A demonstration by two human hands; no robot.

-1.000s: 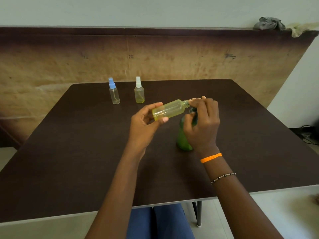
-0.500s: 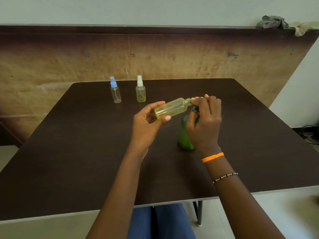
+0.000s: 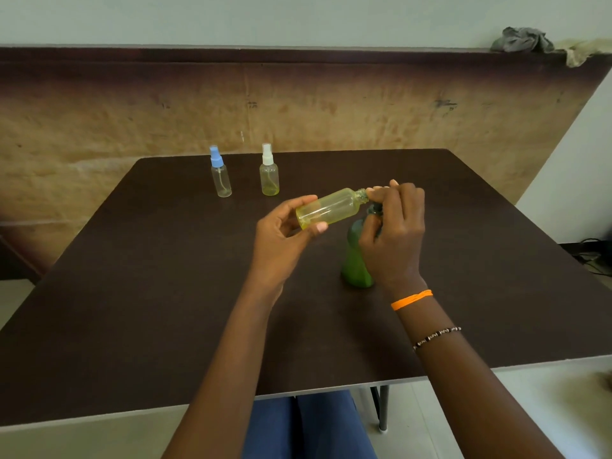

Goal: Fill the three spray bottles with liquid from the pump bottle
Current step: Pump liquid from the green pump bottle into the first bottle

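Observation:
My left hand holds a yellowish clear spray bottle tilted almost flat, its uncapped neck pointing right. My right hand is closed around the pump head of the green pump bottle, which stands upright on the dark table. The bottle's neck meets my right fingertips at the pump; the nozzle itself is hidden by my fingers. Two other spray bottles stand at the back: one with a blue cap and one with a white cap, the latter holding a little yellow liquid.
A brown board runs along the wall behind the table. Crumpled cloths lie on its top at the right. Cables lie on the floor to the right. My legs in blue show under the near table edge.
Hardly any movement: both hands stay at the pump with the tilted bottle, which has shifted very slightly.

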